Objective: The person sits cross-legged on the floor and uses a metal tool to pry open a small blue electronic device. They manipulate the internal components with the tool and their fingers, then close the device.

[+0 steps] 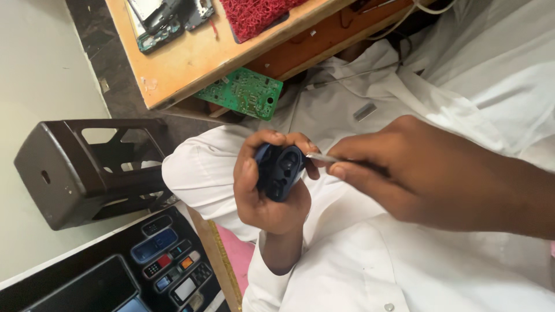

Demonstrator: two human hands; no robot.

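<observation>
The right hand (404,173) is closest and looks biggest. It is pinched shut around a thin metal tool (321,157), and the tip touches the small blue gadget (281,171). The left hand (266,185) is wrapped tight around that blue gadget, just beside the right hand, over a lap in white clothes. Far past the left hand stands a dark brown stool (75,173). Above both hands is a wooden table (185,58), with a green circuit board (243,92) under its edge.

Dark-blue casing (281,171), upright, opened
</observation>
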